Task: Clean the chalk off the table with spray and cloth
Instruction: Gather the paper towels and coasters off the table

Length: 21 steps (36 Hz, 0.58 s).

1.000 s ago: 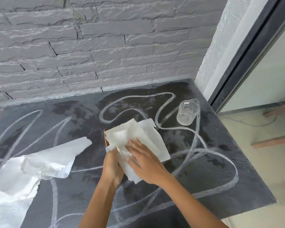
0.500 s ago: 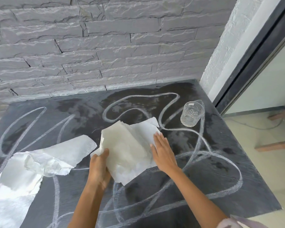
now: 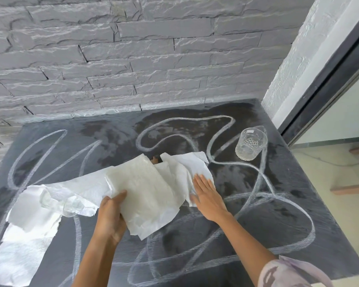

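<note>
The left hand (image 3: 112, 216) grips the near corner of a layered paper towel (image 3: 145, 187), thumb on top. The right hand (image 3: 207, 195) lies flat and open, pressing the towel's far edge onto the tabletop (image 3: 195, 241). Chalk lines (image 3: 141, 144) loop all around both hands. Beyond the right hand a cut-glass tumbler (image 3: 250, 143) stands right on a chalk line, so a broad sweep that way could knock it over. The thin towel may tear, or only smear the wet chalk.
</note>
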Motion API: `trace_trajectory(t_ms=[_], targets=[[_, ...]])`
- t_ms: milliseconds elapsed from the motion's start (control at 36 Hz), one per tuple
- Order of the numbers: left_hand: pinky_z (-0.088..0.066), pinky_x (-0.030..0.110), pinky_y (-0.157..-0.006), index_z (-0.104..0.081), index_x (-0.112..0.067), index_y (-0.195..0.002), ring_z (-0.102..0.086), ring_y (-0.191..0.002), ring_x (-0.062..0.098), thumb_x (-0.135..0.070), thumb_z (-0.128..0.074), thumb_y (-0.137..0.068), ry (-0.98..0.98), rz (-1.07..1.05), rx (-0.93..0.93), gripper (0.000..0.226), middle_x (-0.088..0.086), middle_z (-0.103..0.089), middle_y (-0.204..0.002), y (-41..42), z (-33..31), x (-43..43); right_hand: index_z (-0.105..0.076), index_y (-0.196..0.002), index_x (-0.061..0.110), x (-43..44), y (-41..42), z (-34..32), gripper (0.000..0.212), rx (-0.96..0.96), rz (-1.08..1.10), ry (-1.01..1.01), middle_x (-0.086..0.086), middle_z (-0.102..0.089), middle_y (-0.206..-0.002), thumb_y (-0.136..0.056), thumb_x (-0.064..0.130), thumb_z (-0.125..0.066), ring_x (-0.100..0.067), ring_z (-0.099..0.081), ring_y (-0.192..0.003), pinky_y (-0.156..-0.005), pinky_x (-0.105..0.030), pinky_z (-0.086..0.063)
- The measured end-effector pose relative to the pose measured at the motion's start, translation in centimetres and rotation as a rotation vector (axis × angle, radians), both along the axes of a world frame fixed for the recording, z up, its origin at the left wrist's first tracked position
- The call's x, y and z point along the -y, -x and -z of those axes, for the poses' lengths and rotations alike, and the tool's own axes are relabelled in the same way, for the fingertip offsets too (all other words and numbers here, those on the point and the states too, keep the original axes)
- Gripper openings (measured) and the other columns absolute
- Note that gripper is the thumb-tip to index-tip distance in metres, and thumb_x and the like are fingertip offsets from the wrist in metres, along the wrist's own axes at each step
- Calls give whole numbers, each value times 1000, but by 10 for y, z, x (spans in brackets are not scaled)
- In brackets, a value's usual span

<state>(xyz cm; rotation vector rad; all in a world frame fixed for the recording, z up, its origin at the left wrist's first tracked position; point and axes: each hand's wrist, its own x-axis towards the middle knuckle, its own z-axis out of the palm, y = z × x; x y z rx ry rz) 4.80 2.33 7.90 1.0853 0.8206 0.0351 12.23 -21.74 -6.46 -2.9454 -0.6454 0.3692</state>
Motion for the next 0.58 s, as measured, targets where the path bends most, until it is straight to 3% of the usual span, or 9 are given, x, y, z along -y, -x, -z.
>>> trace_trajectory(t_ms=[111,167,222,278,389,472,583], targets=[[-51,39,-72,-49,-1,-129,-62,-104,29,-4,-49,-94,18,-4,2,35,17,-63,-120,0,1,1,-6,-149,6,8,-1,1,52,83,-40,-14,-9,0,-158,-102,15,-24,-22,6,-145,-111,-31,15],[-51,38,-71,-49,-1,-129,-62,-103,28,-4,-50,-94,25,-4,4,35,16,-63,-119,-1,1,1,-13,-149,6,12,-1,0,49,57,-2,-107,-7,-6,-158,-103,19,-23,-20,2,-146,-111,-27,15],[-51,37,-69,-48,-1,-129,-62,-103,28,-5,-50,-94,34,-5,4,35,16,-63,-120,-1,2,2,-26,-147,7,13,-1,-3,47,-5,122,-337,-5,-18,-156,-103,25,-28,-17,-8,-145,-111,-17,12],[-51,37,-68,-47,-1,-129,-63,-102,28,-6,-50,-94,41,0,-3,35,15,-63,-119,-2,3,3,-36,-143,12,12,-2,-8,45,-109,297,-569,0,-29,-153,-101,27,-35,-13,-19,-142,-111,-14,-1],[-51,35,-64,-49,-1,-126,-65,-95,25,-7,-51,-94,22,21,-18,33,14,-64,-115,-3,5,6,-40,-141,19,-2,-10,-23,49,-235,581,-861,3,-39,-147,-97,40,-44,-15,-34,-136,-110,-25,-26],[-51,34,-63,-52,-1,-124,-65,-96,25,-8,-51,-94,6,47,-27,31,14,-65,-114,-4,6,7,-35,-143,16,-16,-17,-31,66,-243,537,-748,0,-41,-145,-91,53,-49,-18,-33,-135,-108,-35,-32],[-51,33,-63,-55,-4,-119,-66,-93,23,-7,-51,-94,2,41,-16,26,10,-68,-105,-5,5,8,-43,-134,9,-32,-24,-30,57,-82,468,-474,-6,-52,-123,-91,45,-54,-23,-41,-118,-93,-31,-35]])
